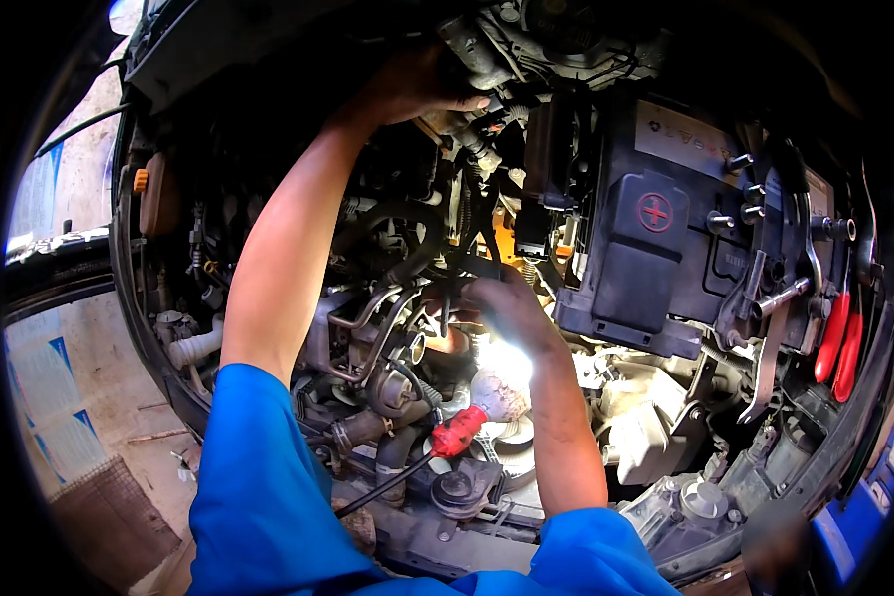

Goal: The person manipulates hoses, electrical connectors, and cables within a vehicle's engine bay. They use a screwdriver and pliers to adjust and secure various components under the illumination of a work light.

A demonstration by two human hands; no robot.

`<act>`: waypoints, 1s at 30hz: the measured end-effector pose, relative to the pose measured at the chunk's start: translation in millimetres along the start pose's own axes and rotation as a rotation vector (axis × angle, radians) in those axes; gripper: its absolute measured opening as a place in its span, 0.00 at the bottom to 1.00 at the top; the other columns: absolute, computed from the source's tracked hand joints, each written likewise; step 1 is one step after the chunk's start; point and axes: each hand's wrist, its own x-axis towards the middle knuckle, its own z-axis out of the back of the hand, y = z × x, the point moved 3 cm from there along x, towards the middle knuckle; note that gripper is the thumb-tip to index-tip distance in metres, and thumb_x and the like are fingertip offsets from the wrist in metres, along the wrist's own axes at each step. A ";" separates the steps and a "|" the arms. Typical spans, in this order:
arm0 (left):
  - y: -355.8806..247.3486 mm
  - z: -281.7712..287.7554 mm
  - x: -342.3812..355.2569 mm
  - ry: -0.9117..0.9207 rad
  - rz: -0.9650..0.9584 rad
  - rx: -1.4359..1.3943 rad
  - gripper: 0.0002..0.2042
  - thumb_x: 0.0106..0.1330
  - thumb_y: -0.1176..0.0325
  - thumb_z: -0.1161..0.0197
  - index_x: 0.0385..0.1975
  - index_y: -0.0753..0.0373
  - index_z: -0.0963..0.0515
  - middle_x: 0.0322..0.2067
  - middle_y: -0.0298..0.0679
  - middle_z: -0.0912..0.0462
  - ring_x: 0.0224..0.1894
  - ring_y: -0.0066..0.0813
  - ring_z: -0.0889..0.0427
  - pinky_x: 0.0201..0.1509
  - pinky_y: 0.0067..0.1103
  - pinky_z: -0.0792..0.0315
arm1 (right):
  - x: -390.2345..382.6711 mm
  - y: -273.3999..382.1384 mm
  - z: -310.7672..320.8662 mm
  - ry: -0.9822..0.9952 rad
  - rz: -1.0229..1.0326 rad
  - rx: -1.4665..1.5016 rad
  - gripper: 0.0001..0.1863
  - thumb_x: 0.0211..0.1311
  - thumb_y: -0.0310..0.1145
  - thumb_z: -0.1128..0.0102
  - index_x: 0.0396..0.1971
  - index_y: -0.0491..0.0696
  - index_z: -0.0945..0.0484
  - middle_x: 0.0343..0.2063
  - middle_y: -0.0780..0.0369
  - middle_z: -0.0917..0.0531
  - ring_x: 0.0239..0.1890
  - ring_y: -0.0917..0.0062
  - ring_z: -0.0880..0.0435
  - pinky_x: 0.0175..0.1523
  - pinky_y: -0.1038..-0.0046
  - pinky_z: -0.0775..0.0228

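Observation:
My left hand (407, 87) reaches deep into the engine bay, at the far middle. Its thumb points right, against a small dark connector (493, 103) by the hoses; the other fingers are lost in shadow. Nearer and lower, my right hand (502, 306) is bent inward among black hoses and cables. Its fingers curl beside a dark cable, and what they hold is hidden. Just below that hand a lit bulb lamp (500, 392) with a red socket (459, 431) lies on the engine parts, its glare washing out part of my wrist.
A black battery cover (651, 258) with a red plus mark stands right of my hands. Several sockets and wrenches (765, 288) lie on its right side, beside red-handled pliers (839, 343). The lamp's black cord (382, 487) runs toward me. A metal pipe bracket (358, 338) sits between my forearms.

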 end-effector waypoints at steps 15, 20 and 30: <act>-2.1 -0.1 -5.3 -0.028 -0.020 0.046 0.36 0.48 0.51 0.24 0.54 0.64 0.29 0.48 0.45 0.20 0.51 0.38 0.21 0.59 0.30 0.30 | 3.8 6.9 -9.6 0.038 0.047 -0.259 0.16 0.53 0.29 0.49 0.39 0.36 0.24 0.30 0.57 0.16 0.30 0.75 0.18 0.37 0.74 0.27; -1.0 0.5 -7.2 -0.118 -0.146 0.216 0.37 0.48 0.47 0.25 0.53 0.66 0.29 0.47 0.48 0.20 0.50 0.41 0.21 0.57 0.31 0.29 | 18.8 -8.7 5.0 0.092 -0.004 -0.452 0.17 0.55 0.28 0.49 0.43 0.37 0.25 0.33 0.59 0.15 0.35 0.74 0.16 0.42 0.73 0.24; 6.5 -6.2 1.3 0.117 0.253 -0.841 0.32 0.57 0.55 0.31 0.57 0.66 0.35 0.43 0.44 0.21 0.43 0.36 0.20 0.46 0.31 0.23 | -5.6 12.9 -7.0 -0.040 -0.012 -0.169 0.15 0.58 0.32 0.47 0.41 0.36 0.25 0.33 0.59 0.17 0.34 0.77 0.20 0.43 0.74 0.28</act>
